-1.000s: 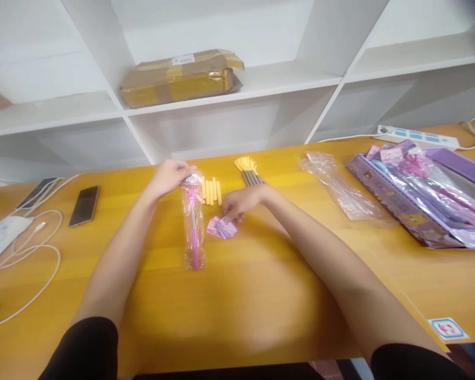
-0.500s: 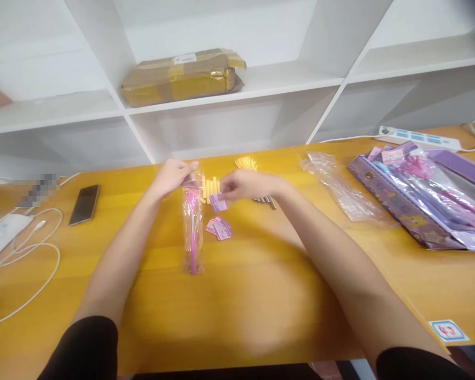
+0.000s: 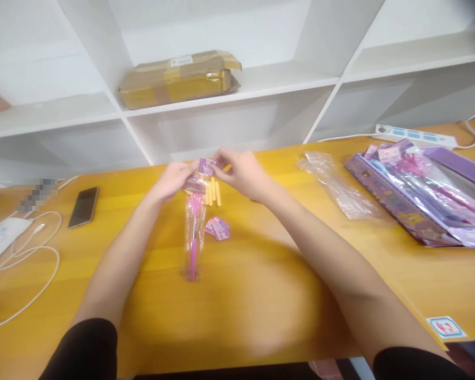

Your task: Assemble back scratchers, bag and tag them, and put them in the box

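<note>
A clear plastic bag [image 3: 189, 248] with a pink stick [image 3: 193, 258] inside lies upright in the view on the wooden table. My left hand [image 3: 174, 180] pinches the top end of this bag. In my right hand [image 3: 237, 168] a small purple card [image 3: 207, 166] is held between thumb and fingers, right beside my left fingertips at the bag's top. Yellow sticks [image 3: 212, 192] lie behind and between the hands. More purple cards [image 3: 220, 228] overlap on the table to the right of the bag.
At the right, a purple box [image 3: 411, 221] holds wrapped pink items, with empty plastic bags [image 3: 336, 187] beside it. A phone [image 3: 83, 207] and white cables [image 3: 57, 253] lie at the left. A power strip [image 3: 417, 136] stands at the back, and a taped carton [image 3: 178, 82] sits on the shelf.
My right hand has lifted the purple card up and left to the bag's top. My left hand has turned slightly, and the bag's top is now folded or bunched near its fingers.
</note>
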{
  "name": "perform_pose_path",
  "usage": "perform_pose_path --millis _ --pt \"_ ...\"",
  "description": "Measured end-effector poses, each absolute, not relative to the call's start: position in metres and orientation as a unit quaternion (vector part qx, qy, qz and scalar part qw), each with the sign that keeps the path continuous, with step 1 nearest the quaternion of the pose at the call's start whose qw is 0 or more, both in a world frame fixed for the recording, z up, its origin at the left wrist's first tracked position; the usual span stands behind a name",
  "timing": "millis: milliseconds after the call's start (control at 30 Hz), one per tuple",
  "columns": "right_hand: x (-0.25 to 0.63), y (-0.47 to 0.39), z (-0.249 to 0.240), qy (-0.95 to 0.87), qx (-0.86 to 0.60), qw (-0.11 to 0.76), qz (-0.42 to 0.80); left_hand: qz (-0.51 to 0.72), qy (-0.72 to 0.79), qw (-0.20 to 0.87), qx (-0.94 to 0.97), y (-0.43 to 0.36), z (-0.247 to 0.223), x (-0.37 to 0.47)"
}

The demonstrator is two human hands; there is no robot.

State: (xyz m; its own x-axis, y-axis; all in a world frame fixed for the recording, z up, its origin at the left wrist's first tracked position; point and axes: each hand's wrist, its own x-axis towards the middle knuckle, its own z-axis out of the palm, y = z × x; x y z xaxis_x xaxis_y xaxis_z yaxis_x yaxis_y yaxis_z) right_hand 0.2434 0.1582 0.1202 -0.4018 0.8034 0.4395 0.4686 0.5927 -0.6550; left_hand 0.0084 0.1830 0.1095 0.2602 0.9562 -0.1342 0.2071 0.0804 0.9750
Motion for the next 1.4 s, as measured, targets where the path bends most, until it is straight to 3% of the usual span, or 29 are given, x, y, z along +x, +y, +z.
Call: perform_pose_path --millis 333,633,1133,1400 --pt "0.246 0.163 0.117 -0.813 -0.388 0.366 0.236 0.352 0.467 0.528 0.616 0.177 0.115 0.010" --pt "0.249 0.173 0.111 -0.834 -0.351 0.399 0.147 0.377 0.482 0.537 0.581 0.178 0.115 0.011" --pt "0.247 0.173 0.107 -0.821 -0.358 0.435 0.091 0.382 0.477 0.587 0.531 0.166 0.128 0.021" --pt "0.246 0.171 0.109 -0.852 -0.279 0.436 0.076 0.383 0.433 0.638 0.509 0.162 0.128 0.025"
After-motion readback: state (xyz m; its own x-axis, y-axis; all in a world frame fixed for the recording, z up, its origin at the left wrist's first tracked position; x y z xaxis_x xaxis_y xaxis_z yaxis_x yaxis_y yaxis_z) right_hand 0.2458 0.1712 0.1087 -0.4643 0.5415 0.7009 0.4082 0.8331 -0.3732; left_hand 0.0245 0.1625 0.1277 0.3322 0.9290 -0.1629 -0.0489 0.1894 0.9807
